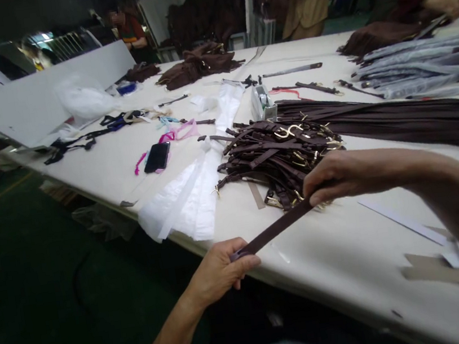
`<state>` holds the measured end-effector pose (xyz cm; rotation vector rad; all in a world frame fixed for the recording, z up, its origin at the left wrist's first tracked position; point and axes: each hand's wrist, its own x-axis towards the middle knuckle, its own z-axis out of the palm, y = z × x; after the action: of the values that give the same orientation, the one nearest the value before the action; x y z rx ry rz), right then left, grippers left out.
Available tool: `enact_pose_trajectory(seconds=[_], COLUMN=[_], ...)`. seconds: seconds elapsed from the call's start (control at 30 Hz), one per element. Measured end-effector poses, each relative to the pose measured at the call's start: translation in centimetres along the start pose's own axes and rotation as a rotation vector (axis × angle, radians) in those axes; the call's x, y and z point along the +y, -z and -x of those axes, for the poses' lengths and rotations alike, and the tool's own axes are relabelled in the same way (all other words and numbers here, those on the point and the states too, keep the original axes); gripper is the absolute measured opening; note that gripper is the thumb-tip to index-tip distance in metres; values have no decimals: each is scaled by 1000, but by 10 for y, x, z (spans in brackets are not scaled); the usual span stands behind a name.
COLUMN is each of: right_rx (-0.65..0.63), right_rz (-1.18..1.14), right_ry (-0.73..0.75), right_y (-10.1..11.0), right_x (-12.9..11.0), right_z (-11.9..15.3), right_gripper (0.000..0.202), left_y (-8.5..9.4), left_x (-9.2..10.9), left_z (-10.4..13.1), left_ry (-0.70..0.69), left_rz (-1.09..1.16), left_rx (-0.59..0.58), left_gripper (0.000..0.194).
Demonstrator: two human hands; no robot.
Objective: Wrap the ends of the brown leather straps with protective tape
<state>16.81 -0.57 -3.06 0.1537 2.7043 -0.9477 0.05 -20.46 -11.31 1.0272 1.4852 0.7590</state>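
A dark brown strap (278,225) is stretched at a slant between my two hands, over the table's front edge. My left hand (222,271) pinches its lower end between thumb and fingers. The upper part is gripped by my right hand (332,176), whose fingers are closed around it. Just behind my right hand lies a pile of brown straps (266,147) with gold-coloured metal hooks and buckles. Long brown straps (397,120) run from that pile toward the right edge of the view.
White plastic sheeting (190,194) hangs over the front edge, near a black phone (157,157). Paper strips (439,268) lie at the right. Wrapped straps (414,63) and brown bags (199,65) are farther back. Co-workers stand across the table (99,187).
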Motion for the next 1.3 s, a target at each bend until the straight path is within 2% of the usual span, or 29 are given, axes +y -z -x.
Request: enact_pose_trajectory(seconds=[0.07, 0.2, 0.33, 0.43, 0.5, 0.6, 0.67, 0.73, 0.8, 0.83, 0.87, 0.93, 1.0, 1.07, 1.17, 1.23, 1.3], right_rx=[8, -88, 21, -30, -17, 102, 226, 472, 687, 715, 685, 618, 687, 822, 967, 1002, 977], right_rz=[6, 5, 43, -13, -34, -16, -71, -194, -369, -472, -578, -807, -1005, -1096, -1036, -1018, -1086], right_ry=[2, 102, 43, 175, 214, 198, 198, 161, 142, 168, 213, 282, 272, 258, 286, 255, 198], right_y=[4, 6, 6, 0, -6, -10, -14, -22, -39, -49, -62, -86, -107, -123, -135, -137, -135], right_x=[-1, -7, -9, -15, -22, -32, -35, -38, -42, -46, -51, -65, -81, -95, -110, -116, -120], right_z=[-5, -17, -24, -37, -46, -58, -63, -68, -76, -82, -88, -101, -113, -123, -136, -144, -150], right_gripper=[29, 26, 23, 19, 16, 10, 16, 26, 40, 45, 49, 46, 42, 48, 56, 40, 24], left_y=[2, 3, 7, 6, 5, 6, 10, 17, 25, 29, 32, 39, 44, 48, 52, 56, 62], left_x=[2, 7, 6, 6, 7, 10, 13, 19, 28, 33, 38, 48, 55, 58, 62, 67, 73], left_z=[2, 2, 1, -2, -3, -2, 0, 3, 7, 9, 11, 14, 15, 15, 13, 14, 19], left_ry=[-14, -78, -52, -102, -111, -128, -179, -261, -370, -424, -472, -546, -603, -658, -693, -683, -666], left_rz=[36, 71, 55, 97, 123, 139, 163, 230, 321, 354, 371, 371, 352, 361, 391, 388, 355], left_rx=[8, -6, 61, 29, 47, 96, 161, 319, 495, 551, 578, 594, 627, 684, 797, 851, 855], left_gripper=[26, 28, 26, 27, 27, 26, 26, 30, 47, 55, 59, 48, 29, 19, 21, 24, 29])
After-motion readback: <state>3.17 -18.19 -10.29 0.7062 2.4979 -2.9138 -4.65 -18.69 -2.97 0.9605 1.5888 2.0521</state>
